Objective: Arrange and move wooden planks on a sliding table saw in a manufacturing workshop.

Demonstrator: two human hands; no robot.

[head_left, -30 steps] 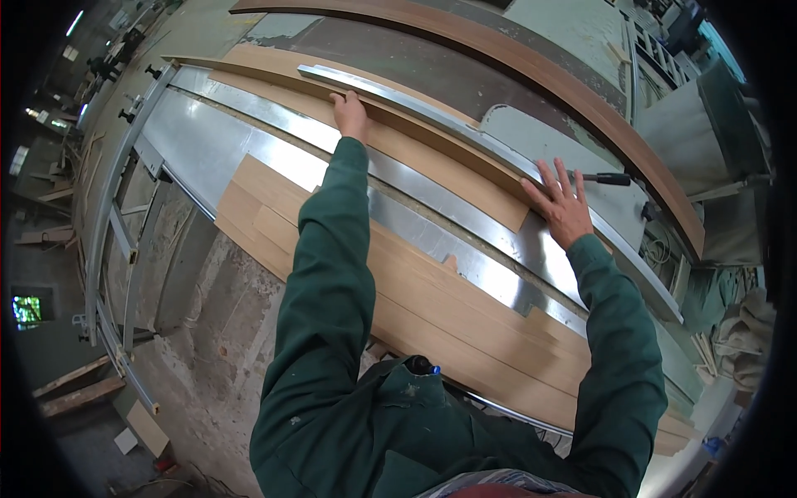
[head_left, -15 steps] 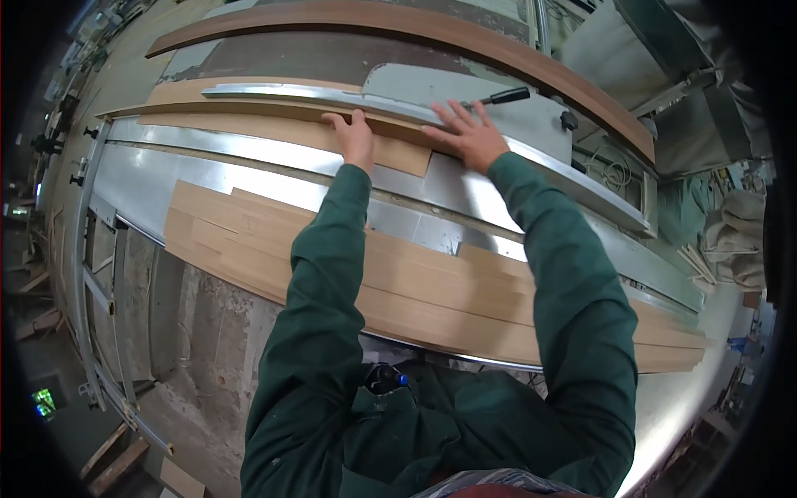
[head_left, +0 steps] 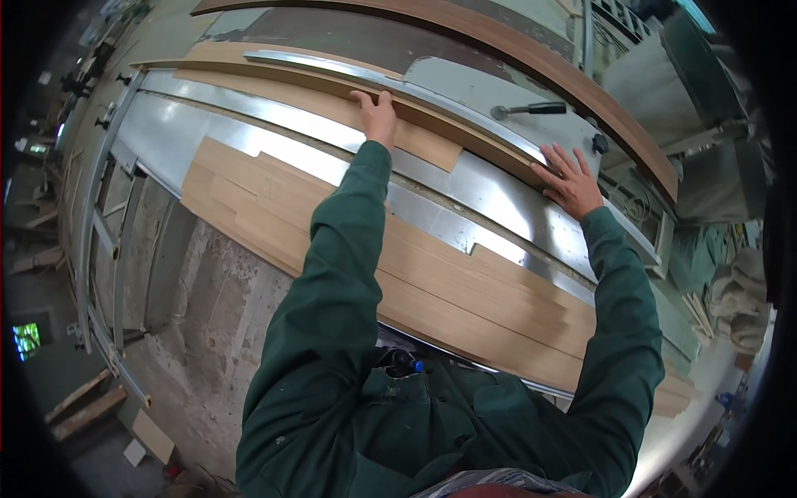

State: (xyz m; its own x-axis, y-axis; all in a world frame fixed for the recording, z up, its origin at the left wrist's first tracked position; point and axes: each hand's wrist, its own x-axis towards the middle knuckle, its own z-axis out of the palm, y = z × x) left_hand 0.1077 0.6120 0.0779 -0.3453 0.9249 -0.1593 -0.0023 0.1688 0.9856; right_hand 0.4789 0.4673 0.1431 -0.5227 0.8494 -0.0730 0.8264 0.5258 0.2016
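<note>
A green-sleeved worker's left hand [head_left: 378,116] presses flat on a wooden strip [head_left: 332,104], while the open right hand [head_left: 569,178] rests farther right on the strip against the metal fence [head_left: 398,83].

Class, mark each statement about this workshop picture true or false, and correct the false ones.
1. The left hand rests on a long wooden strip lying against the metal fence. True.
2. The right hand grips the black-handled lever. False: it lies flat and open on the metal table, apart from the lever.
3. Pale wooden boards are stacked near the person. True.
4. The sleeves are red. False: they are green.
</note>
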